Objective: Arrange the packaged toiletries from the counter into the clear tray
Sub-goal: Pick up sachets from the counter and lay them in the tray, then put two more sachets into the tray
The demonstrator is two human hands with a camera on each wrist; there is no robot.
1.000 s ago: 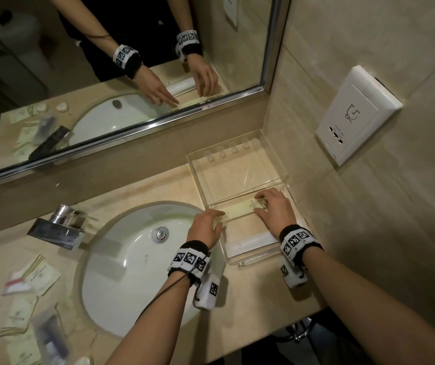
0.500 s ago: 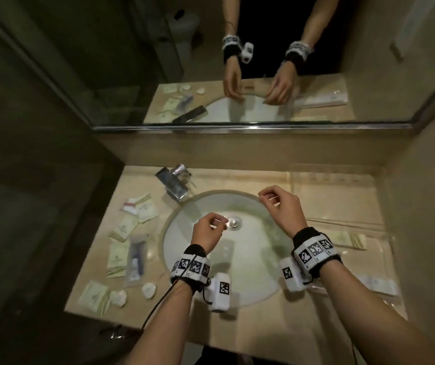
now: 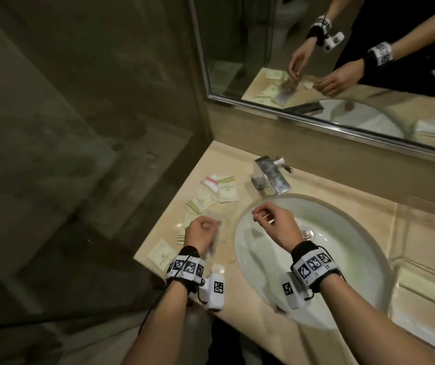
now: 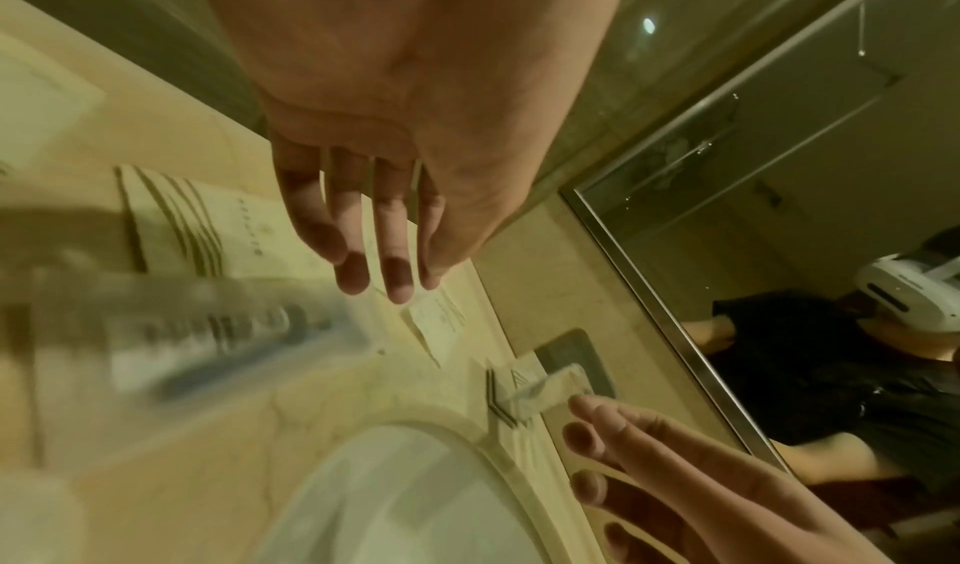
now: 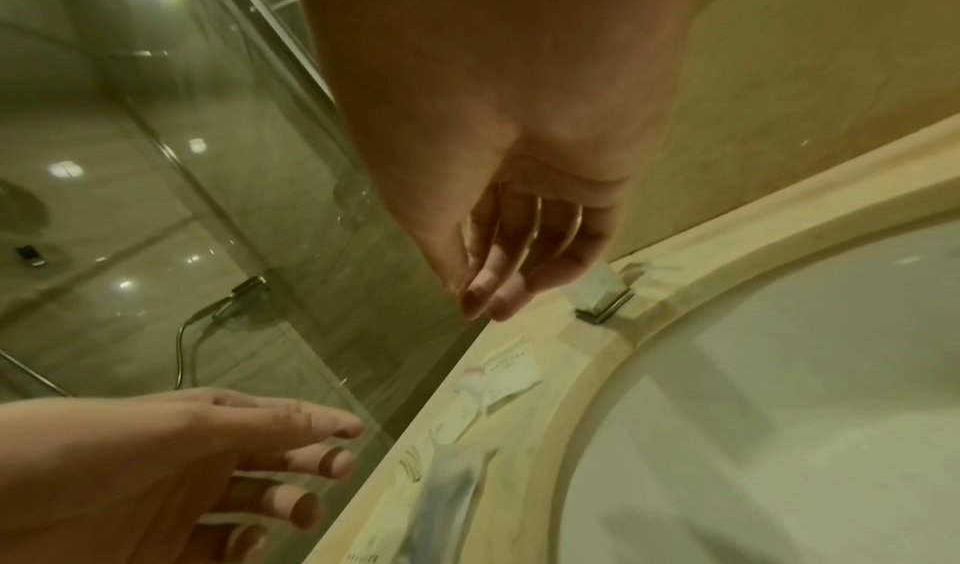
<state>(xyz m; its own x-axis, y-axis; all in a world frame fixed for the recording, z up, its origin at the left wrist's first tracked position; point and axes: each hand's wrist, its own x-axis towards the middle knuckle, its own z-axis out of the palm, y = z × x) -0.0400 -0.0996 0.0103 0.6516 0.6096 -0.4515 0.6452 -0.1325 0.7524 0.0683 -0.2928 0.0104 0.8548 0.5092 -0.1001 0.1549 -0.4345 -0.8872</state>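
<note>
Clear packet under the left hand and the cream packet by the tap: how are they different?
The clear packet is see-through, with something dark inside; the cream packet hides what it holds. The clear packet lies right below the left hand; the cream packet lies farther back, near the tap, with no hand over it. Both lie flat on the counter.

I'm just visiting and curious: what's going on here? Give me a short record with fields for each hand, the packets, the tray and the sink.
left hand: empty, fingers loosely extended above the toiletry packets
right hand: empty, over the sink, fingers relaxed
toiletry packets: lie scattered on the counter left of the sink
clear packet: beneath the left hand, blurred
clear tray: right of the sink, holds a pale packet
faucet: behind the sink
</note>
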